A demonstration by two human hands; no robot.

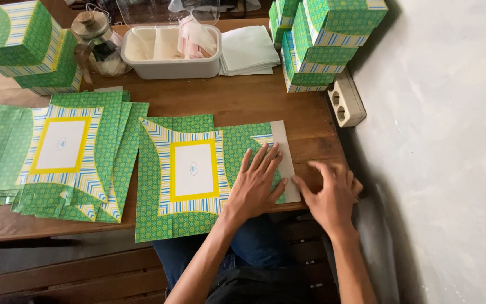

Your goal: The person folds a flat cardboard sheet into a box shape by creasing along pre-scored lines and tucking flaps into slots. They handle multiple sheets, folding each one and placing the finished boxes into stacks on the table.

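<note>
Cardboard blank [189, 174], green with a yellow-framed white panel, is laid flat at the front edge of the wooden table [243, 104]. It is pressed by the left hand [257, 180], fingers spread; its grey flap [286, 163] is touched by the unclenched right hand [330, 194].

Soft, even daylight, fairly bright; a dark shadow falls along the tabletop [310, 132]'s right edge against the wall [451, 141]. Focus stays sharp, corners slightly bowed.

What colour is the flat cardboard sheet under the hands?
Green patterned cardboard sheet, yellow-framed white centre; head view.
</note>
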